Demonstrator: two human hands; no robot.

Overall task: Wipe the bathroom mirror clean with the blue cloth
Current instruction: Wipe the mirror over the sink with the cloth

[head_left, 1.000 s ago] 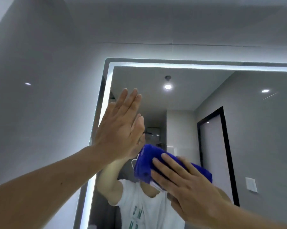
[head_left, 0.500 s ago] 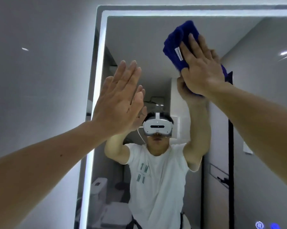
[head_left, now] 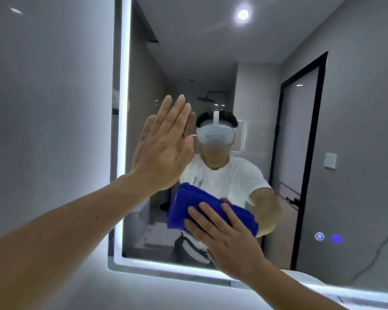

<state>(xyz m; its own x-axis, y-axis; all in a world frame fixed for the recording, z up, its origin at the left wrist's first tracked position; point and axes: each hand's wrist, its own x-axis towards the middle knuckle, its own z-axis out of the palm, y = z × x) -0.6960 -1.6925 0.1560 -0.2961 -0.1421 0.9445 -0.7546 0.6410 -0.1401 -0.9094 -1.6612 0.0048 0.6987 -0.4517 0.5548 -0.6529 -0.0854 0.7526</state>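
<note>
So my right hand (head_left: 228,242) has the blue cloth (head_left: 188,204) pinned flat against the lower middle of the mirror (head_left: 211,52). The fingers (head_left: 203,218) are straight and a bit spread over its near edge, with the cloth poking out beyond them. It's a thick, fuzzy folded pad. Left hand (head_left: 164,151) lies flat on the glass just up and left, fingers pressed together. A glowing strip (head_left: 125,86) edges the smooth glass.
</note>
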